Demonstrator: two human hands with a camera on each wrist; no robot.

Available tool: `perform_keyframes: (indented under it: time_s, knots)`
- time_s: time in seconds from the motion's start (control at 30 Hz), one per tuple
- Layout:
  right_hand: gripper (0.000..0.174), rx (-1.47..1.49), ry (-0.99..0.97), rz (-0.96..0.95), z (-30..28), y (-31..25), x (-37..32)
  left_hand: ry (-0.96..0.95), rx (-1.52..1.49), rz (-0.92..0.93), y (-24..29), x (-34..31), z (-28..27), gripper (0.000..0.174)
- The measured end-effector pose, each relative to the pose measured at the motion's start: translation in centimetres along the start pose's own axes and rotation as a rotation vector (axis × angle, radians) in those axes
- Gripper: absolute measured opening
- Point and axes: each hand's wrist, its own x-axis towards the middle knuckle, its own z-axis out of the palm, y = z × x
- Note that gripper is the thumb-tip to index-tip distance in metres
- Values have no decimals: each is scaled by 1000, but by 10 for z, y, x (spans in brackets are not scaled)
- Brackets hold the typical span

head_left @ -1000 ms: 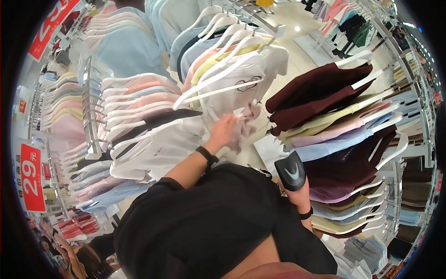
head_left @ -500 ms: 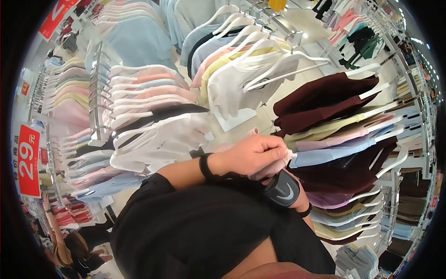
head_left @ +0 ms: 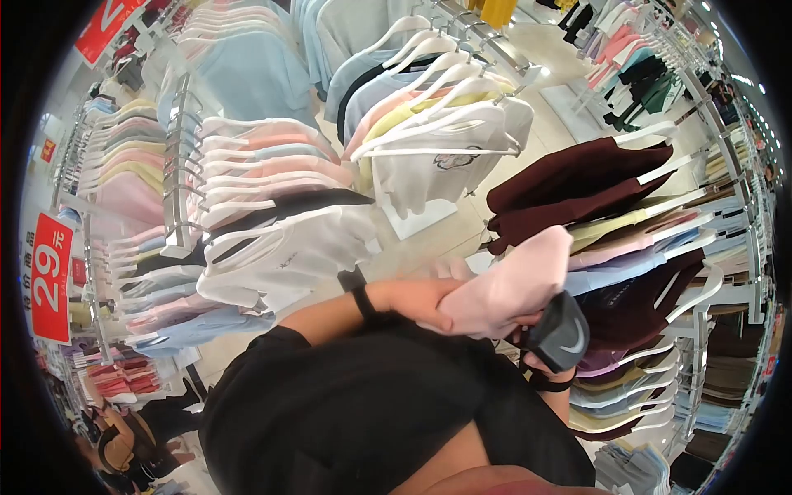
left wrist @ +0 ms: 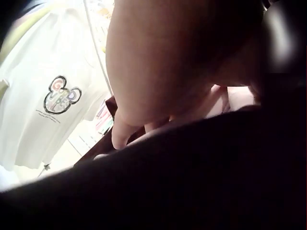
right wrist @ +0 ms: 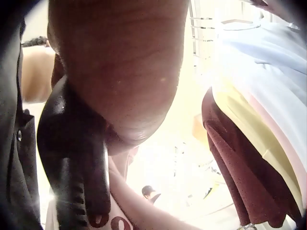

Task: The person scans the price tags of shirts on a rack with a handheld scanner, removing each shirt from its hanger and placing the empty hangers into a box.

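Observation:
A pale pink garment [head_left: 520, 280] is bunched in front of the black top, its upper part raised as a folded flap. My left hand [head_left: 425, 301] grips it from the left, thumb along its lower edge. In the left wrist view the fingers of that hand [left wrist: 163, 67] curl down over cloth, mostly in shadow. My right hand [head_left: 536, 361] holds a black handheld scanner [head_left: 563, 334] with a grey curved mark, right against the garment's right side. The right wrist view shows the scanner's ridged dark body [right wrist: 76, 163] below the hand, with pink cloth behind.
A bare white hanger [head_left: 437, 152] hangs before a white printed T-shirt [head_left: 429, 177] on the far rack. White and black tops [head_left: 289, 256] hang at the left. Maroon tops [head_left: 577, 177] and pastel ones line the right rack. A red price sign [head_left: 51, 276] stands far left.
My left hand has come from the far rack with the pink garment to my right hand, then back slightly left. The garment now spreads between both hands. The bare hanger swung and settled.

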Motion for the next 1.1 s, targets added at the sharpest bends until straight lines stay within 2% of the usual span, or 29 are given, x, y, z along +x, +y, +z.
perform_keyframes:
  time_s: [0.07,0.1,0.2,0.3,0.4,0.43,0.5,0.57,0.6,0.63,0.67,0.7,0.73,0.77,0.8,0.83,0.9,1.0,1.07,1.1]
  knots:
    - [84,99,92,-41,0,-3,-5,-50,250,-4,-5,3,2,92]
    - [85,147,132,-63,1,-4,-7,-47,130,35,-1,6,4,82]
    - [88,272,238,-114,6,-7,-10,103,229,165,1,10,11,68]
    - [91,356,320,-146,10,-8,-8,18,76,111,24,19,4,52]
    - [94,351,412,-172,14,-9,-5,-16,77,-49,27,21,-1,44]
    - [90,294,474,-180,15,-13,-2,71,96,-21,36,19,-7,46]
    - [84,306,429,-152,12,-28,4,243,131,32,65,2,-24,49]
    - [82,279,334,-101,5,-29,0,446,-198,91,101,-15,-33,51]
    - [82,287,281,-51,1,-26,-7,553,-251,140,117,-25,-40,54]
    - [82,294,228,-2,-1,-22,-15,653,-234,316,129,-29,-50,57]
    - [82,301,175,45,-2,-19,-21,762,-155,459,144,-28,-60,58]
    - [74,315,125,-31,0,-14,-23,885,-57,596,158,-27,-71,59]
    - [71,329,112,-12,1,-15,-23,1014,49,716,172,-26,-82,60]
    - [68,343,102,5,2,-17,-22,1102,138,782,194,-25,-97,56]
    - [66,357,93,22,3,-18,-22,1189,406,729,225,-23,-107,55]
    - [66,343,82,-22,4,-18,-21,1165,435,825,233,-30,-129,59]
    - [69,347,91,-11,6,-19,-23,1293,714,808,262,-27,-163,54]
    - [70,317,137,47,8,-22,-29,1259,1007,732,290,-16,-227,47]
    - [70,300,169,50,10,-21,-33,1361,1281,688,308,11,-250,29]
    - [71,299,180,28,12,-18,-35,1436,1338,632,309,25,-269,28]
